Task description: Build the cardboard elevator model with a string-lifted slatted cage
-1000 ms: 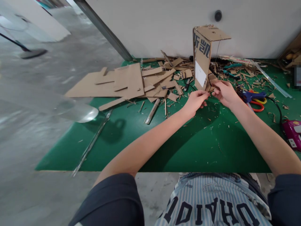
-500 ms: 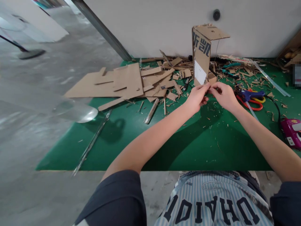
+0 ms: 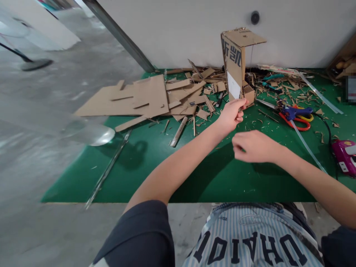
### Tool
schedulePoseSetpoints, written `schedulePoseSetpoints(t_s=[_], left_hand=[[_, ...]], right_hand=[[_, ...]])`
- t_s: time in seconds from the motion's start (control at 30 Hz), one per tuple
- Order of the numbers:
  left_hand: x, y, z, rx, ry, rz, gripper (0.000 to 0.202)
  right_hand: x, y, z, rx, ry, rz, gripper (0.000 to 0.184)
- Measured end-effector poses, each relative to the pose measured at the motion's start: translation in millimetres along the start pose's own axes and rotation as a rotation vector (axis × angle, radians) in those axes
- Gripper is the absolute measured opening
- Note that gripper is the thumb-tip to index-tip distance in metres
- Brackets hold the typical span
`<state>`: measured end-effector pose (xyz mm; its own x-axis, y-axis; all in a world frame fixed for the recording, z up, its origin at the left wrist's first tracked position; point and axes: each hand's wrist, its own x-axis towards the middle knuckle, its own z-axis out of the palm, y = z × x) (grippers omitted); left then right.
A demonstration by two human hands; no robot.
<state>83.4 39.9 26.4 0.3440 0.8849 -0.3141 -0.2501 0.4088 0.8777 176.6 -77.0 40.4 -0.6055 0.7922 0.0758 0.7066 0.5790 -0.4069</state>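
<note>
A tall cardboard stand (image 3: 236, 68), with printed characters and a white label on its side, rises before me and leans a little left. From its top flap a thin thread hangs toward a small cardboard box part (image 3: 249, 93) at its base. My left hand (image 3: 233, 114) is closed at the stand's lower front edge, thumb and fingers pinching there. Closer to me, my right hand (image 3: 251, 146) hovers over the green table (image 3: 211, 178), apart from the stand. Its fingers are curled together; whatever they may hold is hidden.
Cardboard sheets (image 3: 151, 94) and scraps cover the table's left and back. Red-handled scissors (image 3: 299, 124) lie right, beneath a blue glue gun (image 3: 299, 111) with a trailing cord. A magenta device (image 3: 345, 157) sits at the right edge. A clear plastic strip (image 3: 108, 170) crosses the front left.
My right hand has come away from my left, toward me and slightly left. The stand's top has tipped a little left. My left hand has stayed at its base.
</note>
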Motion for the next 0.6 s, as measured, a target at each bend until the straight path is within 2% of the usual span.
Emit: schedulePoseSetpoints(t_s=[0.1, 0.2, 0.27, 0.37, 0.43, 0.5, 0.6], left_hand=[[-6.4, 0.3, -0.9, 0.047, -0.024, 0.040, 0.022], [-13.2, -2.0, -3.1, 0.118, -0.035, 0.048, 0.026], [-18.9, -3.7, -4.4, 0.175, -0.048, 0.071, 0.028], [-29.9, -5.6, -5.0, 0.256, -0.072, 0.088, 0.031], [-37.4, -6.5, -4.7, 0.302, -0.078, 0.087, 0.031], [-43.5, -7.5, -4.0, 0.342, -0.078, 0.086, 0.030], [-48.7, -8.7, -2.9, 0.372, -0.096, 0.071, 0.031]], right_hand=[[-6.8, -23.2, -1.2, -0.017, -0.084, -0.143, 0.033], [-4.9, -15.6, -5.4, 0.116, 0.012, -0.126, 0.033], [1.4, 7.1, -9.6, 0.280, 0.185, 0.016, 0.028], [16.7, 51.2, -15.6, 0.579, 0.496, 0.346, 0.018], [28.7, 74.9, -18.4, 0.741, 0.647, 0.507, 0.012], [39.2, 87.9, -19.9, 0.872, 0.679, 0.588, 0.008], [48.8, 89.4, -20.5, 0.977, 0.577, 0.612, 0.011]])
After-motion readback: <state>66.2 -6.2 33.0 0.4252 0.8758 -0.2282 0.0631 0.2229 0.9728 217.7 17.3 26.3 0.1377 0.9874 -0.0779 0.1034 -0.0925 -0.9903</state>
